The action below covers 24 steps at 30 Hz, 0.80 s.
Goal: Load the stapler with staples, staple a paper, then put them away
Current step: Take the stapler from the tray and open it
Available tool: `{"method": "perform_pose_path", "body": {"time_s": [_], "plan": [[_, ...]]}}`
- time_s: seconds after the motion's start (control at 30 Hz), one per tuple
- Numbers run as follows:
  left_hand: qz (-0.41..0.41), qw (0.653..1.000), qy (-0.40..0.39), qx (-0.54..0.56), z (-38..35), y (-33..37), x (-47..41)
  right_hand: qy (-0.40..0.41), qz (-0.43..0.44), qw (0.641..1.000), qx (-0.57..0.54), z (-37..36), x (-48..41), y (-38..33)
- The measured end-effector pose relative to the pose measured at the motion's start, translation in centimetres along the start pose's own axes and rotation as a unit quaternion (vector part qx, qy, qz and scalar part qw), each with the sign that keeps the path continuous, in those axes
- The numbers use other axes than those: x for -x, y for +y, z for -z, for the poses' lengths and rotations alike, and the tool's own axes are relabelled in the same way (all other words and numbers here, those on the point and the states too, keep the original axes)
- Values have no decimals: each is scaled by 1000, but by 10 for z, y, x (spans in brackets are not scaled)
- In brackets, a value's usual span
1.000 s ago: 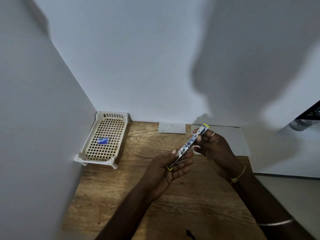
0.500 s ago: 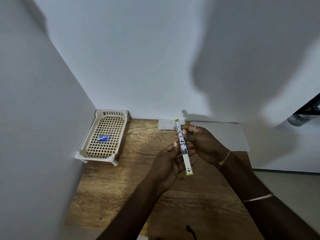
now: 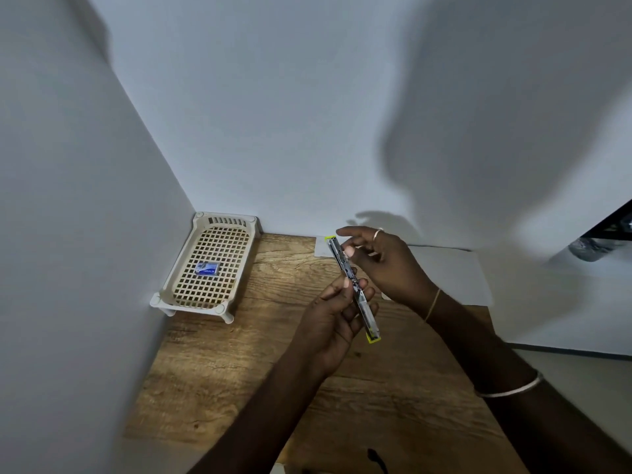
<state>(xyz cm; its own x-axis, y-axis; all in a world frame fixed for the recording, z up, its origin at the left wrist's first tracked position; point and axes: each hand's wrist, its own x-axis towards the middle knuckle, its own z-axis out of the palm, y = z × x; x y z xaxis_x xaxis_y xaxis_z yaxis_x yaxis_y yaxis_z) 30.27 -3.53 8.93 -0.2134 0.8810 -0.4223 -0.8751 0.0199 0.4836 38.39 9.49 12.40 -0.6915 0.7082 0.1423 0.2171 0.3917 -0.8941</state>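
Pinching a slim silvery metal stapler (image 3: 367, 316), yellow-green at both ends, between thumb and curled fingers, the left hand (image 3: 330, 319) held it tilted above the grainy wooden tabletop (image 3: 239, 354). The right hand (image 3: 384, 265), fingers loosely spread, touched its upper part with the thumb. A small blue box (image 3: 207, 268), print unreadable, lay in a cream plastic lattice tray (image 3: 226, 221). A flat white paper sheet (image 3: 455, 271) was partly hidden behind the right wrist.

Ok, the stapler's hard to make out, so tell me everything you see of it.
The stapler is a long, slim, silvery metallic bar with yellow-green tips at both ends. It hangs over the wooden table, far end leaning left. The left hand grips its middle; the right hand touches its far part by thumb.
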Motion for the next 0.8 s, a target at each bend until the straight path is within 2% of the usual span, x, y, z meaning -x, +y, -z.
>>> {"method": "perform_pose_path", "body": {"time_s": [0.17,0.33,0.53,0.8], "plan": [[2,1000,-7,18,1,-3,4,-16,67,987,144,-3,-4,-10],[2,999,-11,48,8,-2,7,-44,46,987,146,-6,-3,-18],[6,999,-16,27,12,1,10,-70,44,983,165,-6,-7,-23],[10,999,-31,18,12,1,13,-53,54,983,170,-8,-5,-25]]}}
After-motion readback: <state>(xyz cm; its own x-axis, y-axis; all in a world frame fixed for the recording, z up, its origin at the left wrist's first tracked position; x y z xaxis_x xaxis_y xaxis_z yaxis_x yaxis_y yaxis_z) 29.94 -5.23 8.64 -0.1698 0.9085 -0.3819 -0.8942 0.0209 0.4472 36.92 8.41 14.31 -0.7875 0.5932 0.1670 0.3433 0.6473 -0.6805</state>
